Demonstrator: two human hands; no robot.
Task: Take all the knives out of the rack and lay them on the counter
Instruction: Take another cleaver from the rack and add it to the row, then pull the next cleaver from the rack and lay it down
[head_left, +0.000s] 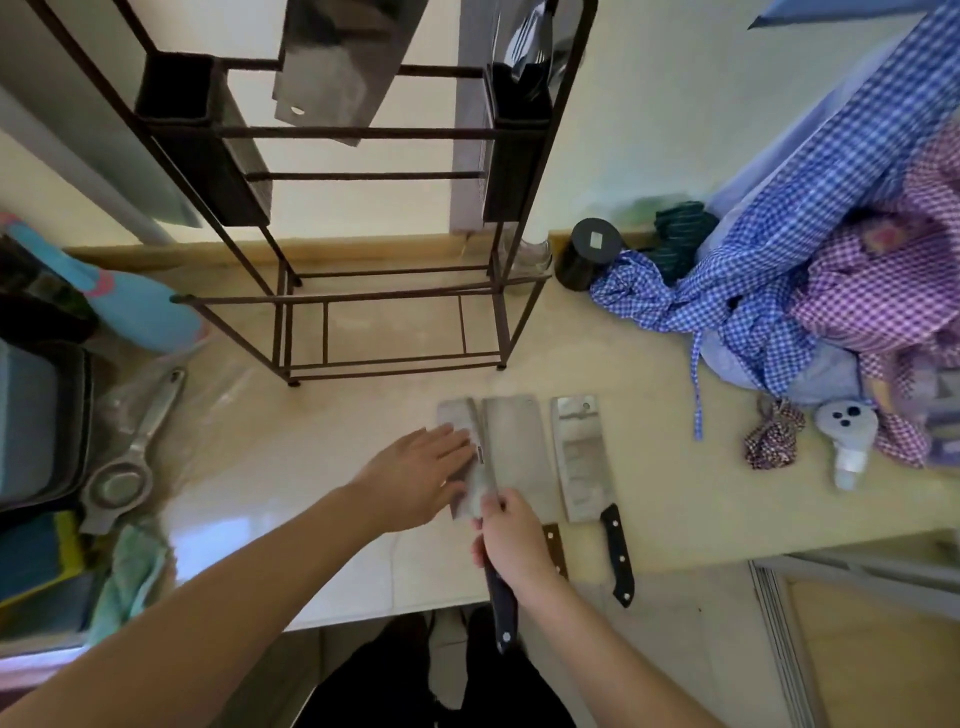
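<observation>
A dark metal rack (395, 291) stands at the back of the counter (291, 467). One cleaver (332, 67) still hangs in the rack's top. Three cleavers lie side by side on the counter. The right cleaver (582, 457) has a black handle. The middle cleaver (519, 447) has a brown handle. The left cleaver (460, 415) has a dark handle that sticks out over the counter's front edge. My right hand (514, 545) grips that handle. My left hand (421, 478) rests flat on its blade with fingers spread.
A metal strainer (130, 457) lies on clear plastic at the left, beside a blue bottle (130, 306). A black jar (587, 254) stands right of the rack. Checked cloths (831, 270) pile up at the right. A small white bottle (847, 441) lies near them.
</observation>
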